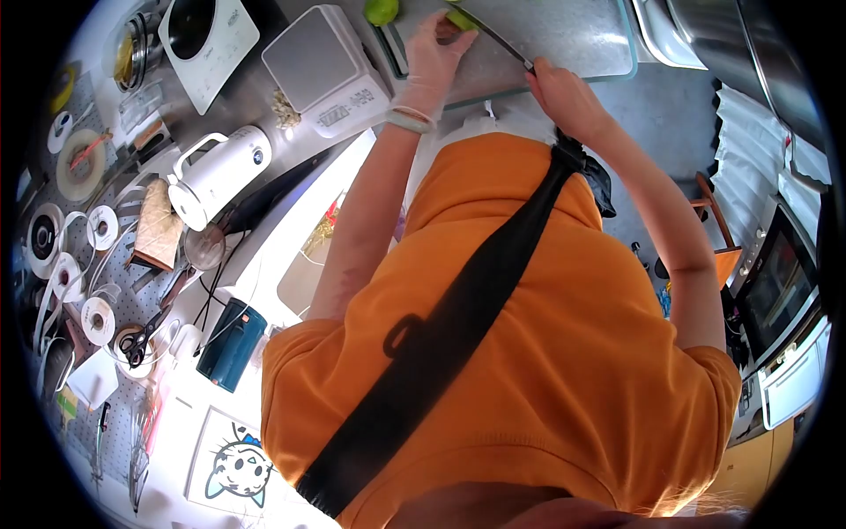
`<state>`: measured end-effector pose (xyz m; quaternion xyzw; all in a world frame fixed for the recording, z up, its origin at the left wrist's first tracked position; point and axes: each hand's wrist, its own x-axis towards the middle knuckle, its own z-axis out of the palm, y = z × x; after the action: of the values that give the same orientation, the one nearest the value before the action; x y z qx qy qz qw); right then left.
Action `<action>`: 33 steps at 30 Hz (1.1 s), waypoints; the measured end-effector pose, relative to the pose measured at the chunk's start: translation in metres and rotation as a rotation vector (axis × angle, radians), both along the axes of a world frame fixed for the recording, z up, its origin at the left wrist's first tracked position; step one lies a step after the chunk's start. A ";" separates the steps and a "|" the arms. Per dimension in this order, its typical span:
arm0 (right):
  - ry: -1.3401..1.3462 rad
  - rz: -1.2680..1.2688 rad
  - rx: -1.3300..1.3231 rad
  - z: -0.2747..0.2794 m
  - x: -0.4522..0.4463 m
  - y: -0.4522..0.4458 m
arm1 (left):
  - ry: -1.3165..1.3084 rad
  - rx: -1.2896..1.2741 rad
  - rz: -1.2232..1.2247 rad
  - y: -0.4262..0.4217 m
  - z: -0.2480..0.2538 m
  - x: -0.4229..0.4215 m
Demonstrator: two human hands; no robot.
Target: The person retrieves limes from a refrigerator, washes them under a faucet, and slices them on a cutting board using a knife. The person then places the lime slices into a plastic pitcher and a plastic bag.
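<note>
Head view: a white scale (313, 55) and white kettle (220, 176) crowd the left side; a whole green fruit (382, 11) sits near the gloved left hand (438, 55). Its fingers pinch a green piece (461, 20) over a board (582, 44). The right hand (564, 95) grips a knife (495, 38), blade beside the piece. The scale's printing is too small to read.
</note>
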<state>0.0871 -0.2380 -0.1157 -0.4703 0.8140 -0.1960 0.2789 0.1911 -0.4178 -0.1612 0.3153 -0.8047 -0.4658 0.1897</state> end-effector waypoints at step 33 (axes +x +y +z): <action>0.047 0.000 0.032 -0.005 -0.001 0.021 | -0.154 0.091 0.007 -0.022 0.021 0.015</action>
<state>0.0865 -0.2170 -0.1210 -0.4703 0.8233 -0.1720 0.2671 0.2059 -0.4399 -0.1404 0.3613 -0.7938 -0.4757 0.1144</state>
